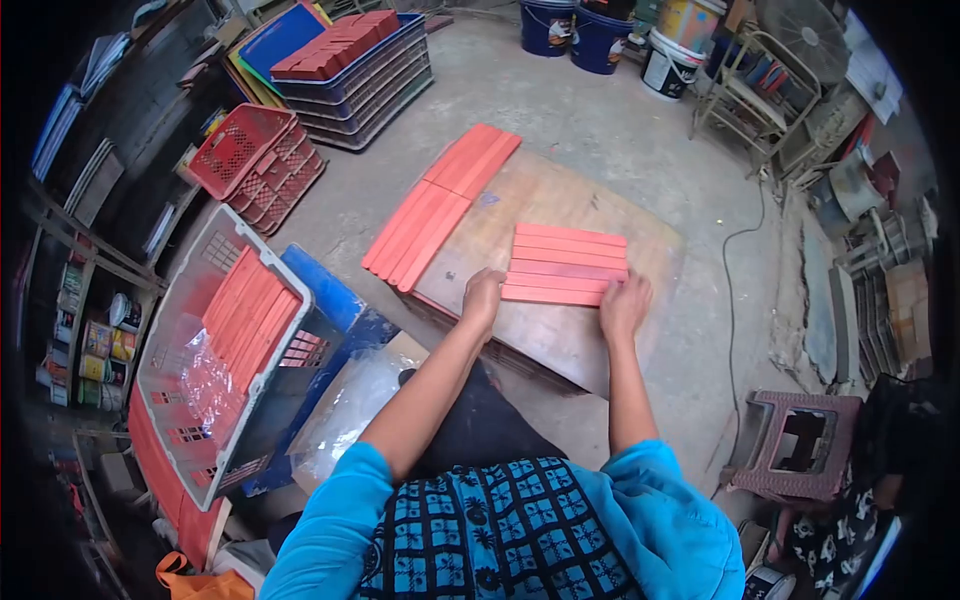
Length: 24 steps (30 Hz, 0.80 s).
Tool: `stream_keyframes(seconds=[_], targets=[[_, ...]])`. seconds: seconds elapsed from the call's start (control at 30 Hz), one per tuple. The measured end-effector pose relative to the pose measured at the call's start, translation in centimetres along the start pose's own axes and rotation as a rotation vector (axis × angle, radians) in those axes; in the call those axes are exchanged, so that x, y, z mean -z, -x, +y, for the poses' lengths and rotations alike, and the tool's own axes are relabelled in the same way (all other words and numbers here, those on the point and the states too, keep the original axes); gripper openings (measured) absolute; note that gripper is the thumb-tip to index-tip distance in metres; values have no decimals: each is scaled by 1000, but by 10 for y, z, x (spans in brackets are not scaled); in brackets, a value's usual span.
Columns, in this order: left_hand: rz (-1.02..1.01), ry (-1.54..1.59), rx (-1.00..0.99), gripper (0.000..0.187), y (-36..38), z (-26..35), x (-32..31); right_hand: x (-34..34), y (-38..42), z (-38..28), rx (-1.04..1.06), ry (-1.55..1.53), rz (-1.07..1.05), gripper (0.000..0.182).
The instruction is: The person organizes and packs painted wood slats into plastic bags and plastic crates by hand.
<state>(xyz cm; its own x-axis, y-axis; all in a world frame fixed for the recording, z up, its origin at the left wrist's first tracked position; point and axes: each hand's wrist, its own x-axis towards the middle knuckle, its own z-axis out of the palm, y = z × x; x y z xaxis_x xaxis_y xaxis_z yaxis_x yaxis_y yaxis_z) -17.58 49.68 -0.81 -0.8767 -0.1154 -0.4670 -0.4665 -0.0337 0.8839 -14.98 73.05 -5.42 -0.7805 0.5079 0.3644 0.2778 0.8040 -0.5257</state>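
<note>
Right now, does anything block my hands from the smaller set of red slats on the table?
Nothing visible does: your left hand and right hand are right at opposite ends of those red slats.

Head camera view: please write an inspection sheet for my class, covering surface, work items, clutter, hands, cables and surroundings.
Surface: low table, brownish top with a few dark marks.
Work items: a near group of red strips, side by side; a far group of red strips along the table's left side.
Clutter: clear plastic left of the person's legs; grey basket holding more red strips.
Hands: left hand at the near group's left end; right hand at its right end. Exact grip unclear.
Cables: one dark cable on the floor, right of the table.
Surroundings: red crates, paint-style buckets, a stool.
</note>
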Motion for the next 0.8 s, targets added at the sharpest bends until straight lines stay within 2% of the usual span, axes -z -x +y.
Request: stream_keyframes(seconds=[0.03,0.13,0.23,0.33,0.43,0.47,0.53,0.63,0.73,0.8], targets=[[-2,-78,90,49,-9,-5,-10,2,10,17,-93,-21,-4,35],[19,-106,142,50,-22,-34,-25,9,26,47,-55,-20,-157,31],[-106,-198,38,49,-33,-52,-12,9,27,53,-178,-280,-168,28],[-62,-105,-46,46,-33,-62,-2,24,34,48,-278,-548,-204,21],[-86,-206,57,44,-23,-53,12,37,48,50,-58,-380,-203,22],[-82,-263,28,44,-25,-54,15,39,50,50,17,-324,-203,22],[-77,-375,-38,45,-37,-61,16,39,46,52,-27,-365,-218,26],[40,-256,-311,47,-56,-74,3,30,24,56,-64,-310,-216,32],[-148,54,-39,52,-53,-61,-4,13,2,61,-43,-260,-230,35],[-193,-24,-57,53,-49,-52,-2,8,-5,61,-104,-316,-287,31]])
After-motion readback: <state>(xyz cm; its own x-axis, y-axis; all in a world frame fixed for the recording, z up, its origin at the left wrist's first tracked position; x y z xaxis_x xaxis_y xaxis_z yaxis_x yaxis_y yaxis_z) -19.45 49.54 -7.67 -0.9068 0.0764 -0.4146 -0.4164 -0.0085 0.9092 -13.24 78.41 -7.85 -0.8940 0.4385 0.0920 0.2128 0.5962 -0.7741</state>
